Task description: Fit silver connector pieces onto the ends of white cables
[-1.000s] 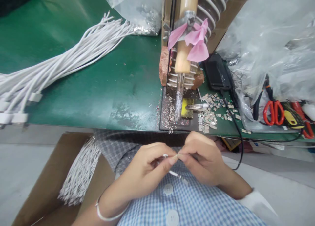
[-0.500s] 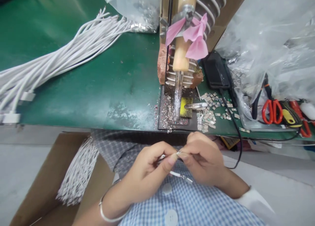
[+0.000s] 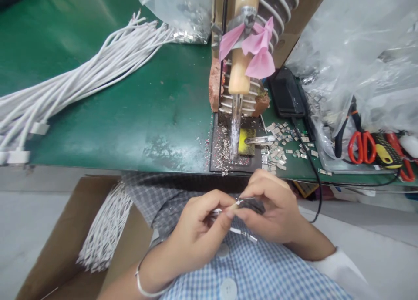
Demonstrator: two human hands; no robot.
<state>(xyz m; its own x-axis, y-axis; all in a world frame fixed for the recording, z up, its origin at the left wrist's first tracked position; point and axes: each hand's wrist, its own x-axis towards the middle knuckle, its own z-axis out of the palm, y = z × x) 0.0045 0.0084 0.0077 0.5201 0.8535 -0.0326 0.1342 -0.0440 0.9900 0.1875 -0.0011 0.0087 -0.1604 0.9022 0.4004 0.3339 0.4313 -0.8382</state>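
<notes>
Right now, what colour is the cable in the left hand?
The cable is white, seen best in the head view.

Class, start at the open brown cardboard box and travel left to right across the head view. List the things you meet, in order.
Open brown cardboard box, bare left hand, bare right hand, tool with red loop handles, black-and-yellow textured handle, rounded white object at the right edge.

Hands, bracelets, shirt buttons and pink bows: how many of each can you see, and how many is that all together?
Hands: 2 (left hand, right hand)
Bracelet: 1
Shirt buttons: 2
Pink bow: 1
Total: 6
</notes>
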